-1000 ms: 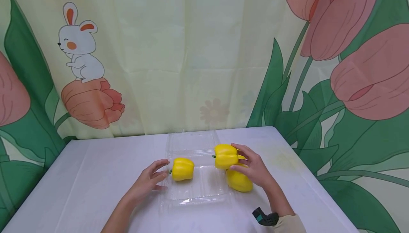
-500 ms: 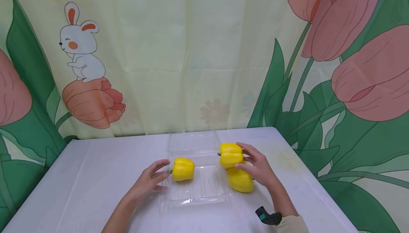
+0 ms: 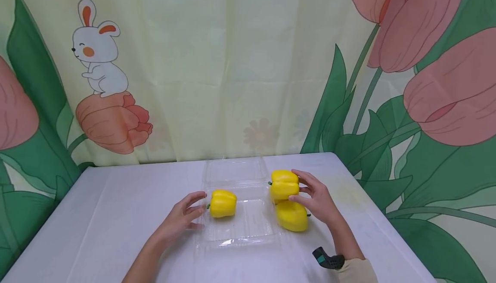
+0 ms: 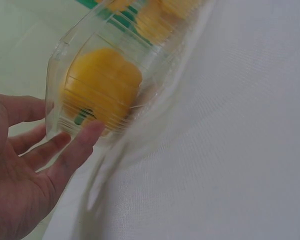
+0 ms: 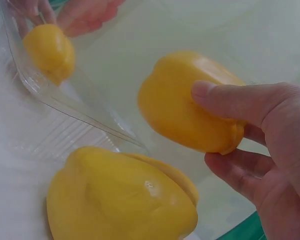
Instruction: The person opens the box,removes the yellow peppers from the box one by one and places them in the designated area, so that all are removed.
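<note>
My right hand (image 3: 315, 197) holds a yellow bell pepper (image 3: 284, 185) by its right end, thumb in front and fingers behind. In the right wrist view this held pepper (image 5: 187, 102) is raised beside the clear plastic container. A second yellow bell pepper (image 3: 292, 216) lies on the table at the container's right side. A third bell pepper (image 3: 223, 203) lies inside the open clamshell container (image 3: 252, 218), its green stem pointing left. My left hand (image 3: 184, 216) is at the container's left wall, fingers spread and fairly straight; in the left wrist view its fingertips (image 4: 92, 132) overlap that wall.
The clear lid (image 3: 236, 171) lies folded back toward the table's far edge. A white cloth covers the table (image 3: 128, 214). Behind it hangs a curtain (image 3: 186, 80) printed with a rabbit and tulips. A black band (image 3: 328, 259) sits at the right wrist.
My right hand has moved slightly right and away from me with its bell pepper, from over the container's right edge to beyond it. The left hand stays at the container's left wall.
</note>
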`<state>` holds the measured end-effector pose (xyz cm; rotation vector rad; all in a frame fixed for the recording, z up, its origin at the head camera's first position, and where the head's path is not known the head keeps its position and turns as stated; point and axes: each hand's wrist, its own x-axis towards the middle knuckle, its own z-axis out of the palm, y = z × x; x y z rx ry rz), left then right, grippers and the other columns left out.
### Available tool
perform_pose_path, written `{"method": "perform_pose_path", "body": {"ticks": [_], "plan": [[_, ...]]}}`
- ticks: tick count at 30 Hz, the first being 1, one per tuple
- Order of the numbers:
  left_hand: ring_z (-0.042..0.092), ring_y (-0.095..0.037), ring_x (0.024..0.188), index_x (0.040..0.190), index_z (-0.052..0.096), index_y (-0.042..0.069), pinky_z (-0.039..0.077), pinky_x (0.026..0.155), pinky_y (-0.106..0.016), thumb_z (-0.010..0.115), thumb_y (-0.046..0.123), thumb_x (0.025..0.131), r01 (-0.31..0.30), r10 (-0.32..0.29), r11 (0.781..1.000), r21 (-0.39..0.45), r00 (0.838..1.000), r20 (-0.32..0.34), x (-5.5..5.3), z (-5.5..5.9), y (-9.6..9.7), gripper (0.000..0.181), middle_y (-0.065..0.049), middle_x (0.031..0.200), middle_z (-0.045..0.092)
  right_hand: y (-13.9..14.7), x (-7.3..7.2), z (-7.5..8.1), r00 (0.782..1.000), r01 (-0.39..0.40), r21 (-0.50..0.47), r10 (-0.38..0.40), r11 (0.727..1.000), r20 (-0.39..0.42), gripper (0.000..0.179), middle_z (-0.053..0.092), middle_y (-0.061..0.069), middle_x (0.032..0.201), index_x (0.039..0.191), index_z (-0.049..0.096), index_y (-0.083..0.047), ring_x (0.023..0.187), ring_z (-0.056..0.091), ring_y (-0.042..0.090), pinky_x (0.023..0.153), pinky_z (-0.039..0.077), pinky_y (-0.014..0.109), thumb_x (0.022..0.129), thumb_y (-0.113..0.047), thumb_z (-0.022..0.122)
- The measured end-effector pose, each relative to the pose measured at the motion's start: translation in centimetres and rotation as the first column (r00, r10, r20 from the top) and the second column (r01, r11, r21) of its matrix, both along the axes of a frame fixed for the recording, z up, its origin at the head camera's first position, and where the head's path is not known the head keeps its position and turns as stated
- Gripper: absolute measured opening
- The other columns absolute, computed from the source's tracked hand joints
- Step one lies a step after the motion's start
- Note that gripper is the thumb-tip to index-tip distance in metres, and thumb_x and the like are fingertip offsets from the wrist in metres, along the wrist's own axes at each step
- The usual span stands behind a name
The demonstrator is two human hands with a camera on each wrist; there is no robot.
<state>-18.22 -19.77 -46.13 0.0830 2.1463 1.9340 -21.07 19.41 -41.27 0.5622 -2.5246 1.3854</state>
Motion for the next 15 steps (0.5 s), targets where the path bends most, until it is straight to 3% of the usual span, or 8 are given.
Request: {"method": "perform_pose_path", "body": {"ticks": [3, 10, 15], "plan": [[0.043, -0.036, 0.137, 0.143, 0.041, 0.014, 0.06, 0.082, -0.041, 0.062, 0.017, 0.094, -0.019, 0.019, 1.0, -0.005, 1.0, 0.006, 0.0, 0.1, 0.0, 0.054, -0.01, 0.155, 0.036, 0.1, -0.1, 0.1, 1.0, 0.005, 0.008, -0.005, 1.0, 0.003, 0.068, 0.048, 0.007, 0.145, 0.142, 0.047, -0.015, 0.126, 0.054, 0.029, 0.097, 0.053, 0.038, 0.082, -0.023, 0.077], [0.04, -0.037, 0.138, 0.144, 0.039, 0.013, 0.06, 0.082, -0.041, 0.06, 0.016, 0.095, -0.007, 0.007, 1.0, -0.008, 1.0, 0.007, -0.1, 0.1, -0.1, 0.054, -0.013, 0.156, 0.033, 0.7, -0.2, 0.1, 0.999, 0.043, 0.02, -0.043, 0.999, 0.01, 0.069, 0.048, 0.008, 0.144, 0.143, 0.046, -0.014, 0.125, 0.054, 0.03, 0.092, 0.049, 0.013, 0.082, -0.021, 0.077], [0.04, -0.038, 0.138, 0.144, 0.039, 0.013, 0.06, 0.082, -0.041, 0.061, 0.018, 0.095, -0.001, 0.001, 1.0, -0.002, 1.0, 0.006, -0.1, 0.1, 0.0, 0.054, -0.013, 0.156, 0.033, 1.3, -0.2, 0.1, 0.999, 0.053, 0.029, -0.053, 0.998, 0.01, 0.069, 0.047, 0.008, 0.146, 0.143, 0.045, -0.017, 0.125, 0.054, 0.03, 0.092, 0.049, 0.013, 0.083, -0.025, 0.077]]}}
